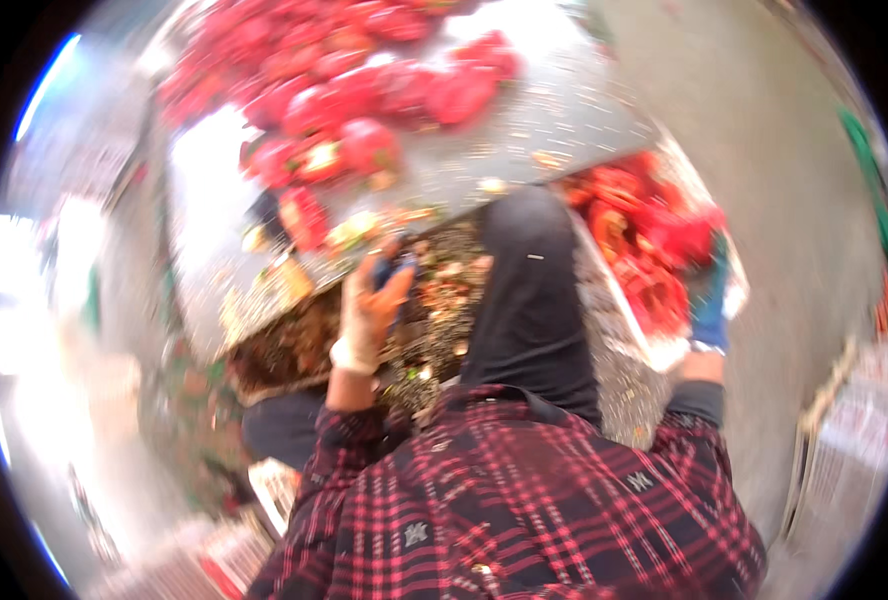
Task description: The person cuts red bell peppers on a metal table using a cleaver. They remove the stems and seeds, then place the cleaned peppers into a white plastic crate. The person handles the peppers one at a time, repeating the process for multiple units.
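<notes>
My left hand point(369, 311), in a pale glove, is over the near edge of a metal table point(534, 142). Something dark blue point(391, 274) shows between its thumb and fingers; blur hides whether it is a held thing or part of the glove. At the right, my right hand point(706, 292), in a blue-green glove, is at the side of a white crate point(613, 281). Its fingers are on a red bell pepper point(684, 232) above opened red peppers point(646, 292) in the crate. A red pepper piece point(303, 217) lies on the table ahead of my left hand.
A large heap of red bell peppers point(324, 67) covers the table's far left part. Seeds and pale cores point(354, 229) lie along its near edge. Below that edge, a container of seeds and scraps point(444, 300) sits beside my knee point(530, 225). Stacked crates point(849, 442) stand at right.
</notes>
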Demonstrator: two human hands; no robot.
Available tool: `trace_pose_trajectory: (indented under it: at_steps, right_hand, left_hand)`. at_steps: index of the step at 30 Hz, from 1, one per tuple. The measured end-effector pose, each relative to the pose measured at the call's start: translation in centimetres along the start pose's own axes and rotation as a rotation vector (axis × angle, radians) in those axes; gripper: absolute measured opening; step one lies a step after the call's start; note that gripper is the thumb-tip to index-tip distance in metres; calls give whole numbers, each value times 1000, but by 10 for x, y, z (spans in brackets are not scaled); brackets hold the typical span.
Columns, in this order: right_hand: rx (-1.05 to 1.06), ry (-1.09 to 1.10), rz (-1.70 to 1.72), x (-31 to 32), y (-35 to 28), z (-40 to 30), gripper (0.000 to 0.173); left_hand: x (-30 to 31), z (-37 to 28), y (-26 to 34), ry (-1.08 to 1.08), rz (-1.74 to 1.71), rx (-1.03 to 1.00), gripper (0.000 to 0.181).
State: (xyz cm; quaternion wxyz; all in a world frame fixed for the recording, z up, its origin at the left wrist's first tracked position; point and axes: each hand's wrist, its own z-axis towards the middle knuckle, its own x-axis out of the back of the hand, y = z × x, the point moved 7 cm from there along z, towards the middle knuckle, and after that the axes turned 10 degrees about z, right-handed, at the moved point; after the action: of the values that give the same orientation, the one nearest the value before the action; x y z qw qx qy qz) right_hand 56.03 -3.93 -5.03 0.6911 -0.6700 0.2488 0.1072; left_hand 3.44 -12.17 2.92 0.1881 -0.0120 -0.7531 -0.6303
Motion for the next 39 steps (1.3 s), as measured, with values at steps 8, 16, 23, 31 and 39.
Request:
trace_pose_trajectory:
  at_steps: [8, 16, 23, 31, 39]
  right_hand:
    - [73, 7, -42, -47, 8, 11, 50]
    - [-201, -450, 142, -323, 77, -34, 40]
    - [-1191, -398, 785, -397, 188, -98, 53]
    - [-669, -539, 508, -381, 176, -84, 51]
    - [-114, -571, 2, -344, 190, -72, 40]
  left_hand:
    - [123, 36, -19, 578, 1102, 17, 48]
    - [120, 108, -55, 473, 1171, 162, 50]
    - [72, 54, 12, 239, 593, -509, 48]
    - [10, 5, 25, 151, 556, -361, 44]
    - [-31, 21, -10, -175, -173, -102, 33]
